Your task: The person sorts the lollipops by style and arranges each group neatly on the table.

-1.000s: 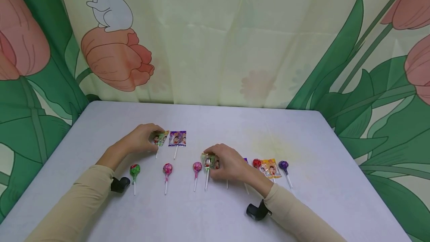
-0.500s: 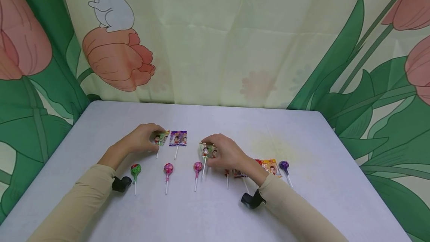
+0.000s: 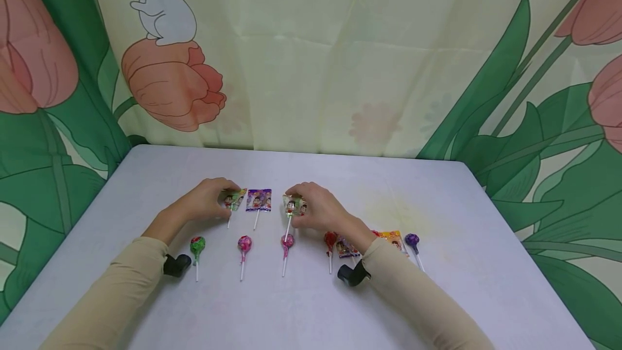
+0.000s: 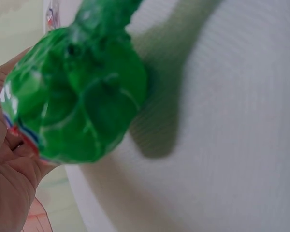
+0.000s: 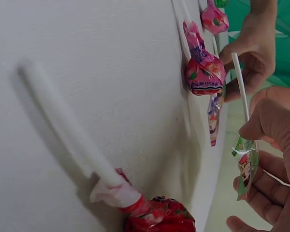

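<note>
My left hand (image 3: 206, 202) rests at the back left of the table, thumb and fingertips pinching a flat green-and-yellow wrapped lollipop (image 3: 235, 200). Right of it lies a purple-wrapped flat lollipop (image 3: 258, 200). Between thumb and fingers, my right hand (image 3: 320, 208) holds another flat green-wrapped lollipop (image 3: 293, 206), its stick pointing toward me. In the right wrist view this green-wrapped lollipop (image 5: 245, 166) is off the table. Below it in the head view is a pink round lollipop (image 3: 288, 241). A green round lollipop (image 4: 77, 96) fills much of the left wrist view, partly covering the left hand (image 4: 12, 179).
Along the front row lie a green round lollipop (image 3: 197, 246), a pink one (image 3: 245, 243) and a red one (image 3: 330, 240). Under the right forearm are a flat dark-wrapped lollipop (image 3: 346, 248) and an orange one (image 3: 392, 239), both partly hidden. A purple round lollipop (image 3: 412, 240) lies farthest right.
My right hand has lifted the green-wrapped lollipop and carried it back and slightly left, toward the purple-wrapped one. The red and dark-wrapped lollipops have come into sight. The left hand stays put.
</note>
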`<state>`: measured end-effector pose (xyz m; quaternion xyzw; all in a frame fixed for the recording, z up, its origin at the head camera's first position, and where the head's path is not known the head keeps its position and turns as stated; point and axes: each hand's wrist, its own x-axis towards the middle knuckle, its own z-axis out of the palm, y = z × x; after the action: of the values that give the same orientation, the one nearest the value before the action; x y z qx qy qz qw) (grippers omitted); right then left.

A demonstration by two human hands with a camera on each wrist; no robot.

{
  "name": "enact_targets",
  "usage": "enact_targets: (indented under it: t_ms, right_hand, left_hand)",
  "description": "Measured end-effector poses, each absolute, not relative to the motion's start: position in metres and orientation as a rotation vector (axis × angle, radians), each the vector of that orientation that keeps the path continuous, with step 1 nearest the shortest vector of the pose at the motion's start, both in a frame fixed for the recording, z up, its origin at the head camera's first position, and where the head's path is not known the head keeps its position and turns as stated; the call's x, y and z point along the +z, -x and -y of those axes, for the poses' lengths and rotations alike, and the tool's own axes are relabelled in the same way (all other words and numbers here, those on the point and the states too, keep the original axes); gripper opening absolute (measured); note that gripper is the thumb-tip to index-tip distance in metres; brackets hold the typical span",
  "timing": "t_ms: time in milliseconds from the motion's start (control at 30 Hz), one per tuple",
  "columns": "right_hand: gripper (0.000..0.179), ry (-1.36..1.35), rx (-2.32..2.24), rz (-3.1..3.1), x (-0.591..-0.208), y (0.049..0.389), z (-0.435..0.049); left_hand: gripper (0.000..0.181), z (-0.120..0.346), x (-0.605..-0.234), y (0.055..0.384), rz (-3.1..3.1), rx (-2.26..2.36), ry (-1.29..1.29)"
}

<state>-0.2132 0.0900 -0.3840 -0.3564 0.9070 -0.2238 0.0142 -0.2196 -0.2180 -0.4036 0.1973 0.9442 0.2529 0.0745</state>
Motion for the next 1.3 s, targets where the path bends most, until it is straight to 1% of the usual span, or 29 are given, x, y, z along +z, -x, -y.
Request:
enact_targets:
  t_ms: [333,667,1067,1300]
  right_hand:
    - [0.058,1.052,-0.662,-2.819,-0.385,0.228,-0.078]
    - [0.057,0.988,-0.644,-2.788,-0.394,0.239,-0.069]
    - [0.058,0.969,-0.66,-2.755,-0.401,0.247,-0.068]
    - [0.055,1.007,-0.666,-2.729,-0.403,0.249,-0.067]
  left_hand:
    - [0.056,0.219,-0.403,0.219,-2.837,0.762,-0.608]
    - [0.057,0.219,-0.405,0.22,-2.824,0.775,-0.589]
    - [0.058,0.219,-0.403,0.22,-2.827,0.761,-0.563]
    - [0.058,0.218,-0.403,0.221,-2.824,0.758,-0.561]
